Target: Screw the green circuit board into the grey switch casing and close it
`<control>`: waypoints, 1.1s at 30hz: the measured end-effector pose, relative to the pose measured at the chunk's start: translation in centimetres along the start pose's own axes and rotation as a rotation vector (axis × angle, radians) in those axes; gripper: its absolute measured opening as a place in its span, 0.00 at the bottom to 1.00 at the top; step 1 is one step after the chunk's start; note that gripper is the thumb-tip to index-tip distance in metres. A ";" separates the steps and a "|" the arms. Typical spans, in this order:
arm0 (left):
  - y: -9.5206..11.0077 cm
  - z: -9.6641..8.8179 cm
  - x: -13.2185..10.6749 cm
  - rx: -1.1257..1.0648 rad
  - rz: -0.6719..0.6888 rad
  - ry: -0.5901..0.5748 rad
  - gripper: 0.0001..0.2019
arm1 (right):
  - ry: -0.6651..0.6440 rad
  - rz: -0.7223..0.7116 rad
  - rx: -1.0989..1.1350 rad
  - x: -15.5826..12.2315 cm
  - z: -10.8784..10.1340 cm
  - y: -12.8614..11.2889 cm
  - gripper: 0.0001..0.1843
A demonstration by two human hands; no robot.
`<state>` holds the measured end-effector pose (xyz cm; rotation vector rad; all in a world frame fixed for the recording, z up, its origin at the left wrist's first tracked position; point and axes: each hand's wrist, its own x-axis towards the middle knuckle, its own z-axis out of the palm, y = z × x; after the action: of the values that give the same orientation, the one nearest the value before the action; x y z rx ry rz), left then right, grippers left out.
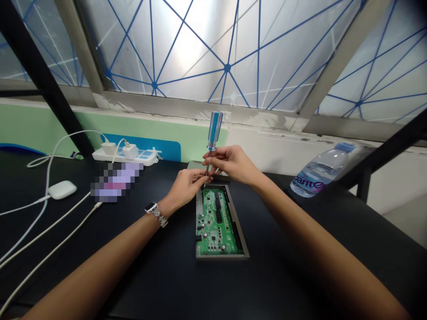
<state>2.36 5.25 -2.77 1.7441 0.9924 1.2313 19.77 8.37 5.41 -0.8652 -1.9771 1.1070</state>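
Observation:
A screwdriver (215,126) with a blue and clear handle stands nearly upright over the far left corner of a green circuit board (213,222). The board lies in a shallow grey metal case (245,249) on the black table. My right hand (233,162) comes from the right and pinches the screwdriver's shaft below the handle. Lower down, my left hand (187,186) has its thumb and fingers closed around the shaft near the tip. Those fingertips hide the tip, so any screw there cannot be seen. On my left wrist is a watch (151,207) with a metal band.
A white power strip (140,155) with plugged-in chargers stands at the back left. Near it are a pixelated flat object (116,182), a white earbud case (62,190) and several cables. A water bottle (320,171) leans at the right. Behind my hands lies a grey-green flat piece (196,165).

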 end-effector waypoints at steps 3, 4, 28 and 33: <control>-0.1 -0.1 0.1 -0.006 0.010 -0.030 0.12 | 0.084 -0.023 -0.050 0.0 0.3 0.1 0.10; -0.2 -0.1 0.1 -0.001 0.013 -0.038 0.12 | 0.112 -0.027 -0.063 0.0 0.4 0.2 0.10; 0.2 -0.7 0.2 0.109 0.028 -0.074 0.11 | -0.001 -0.137 0.180 0.4 -1.0 0.8 0.17; 0.6 -1.5 0.1 0.317 0.117 -0.076 0.11 | -0.002 -0.129 0.225 0.7 -0.8 0.7 0.17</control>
<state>1.02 5.37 -1.85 2.1036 1.0997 1.1144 20.23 9.56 5.26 -0.6098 -1.8390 1.2259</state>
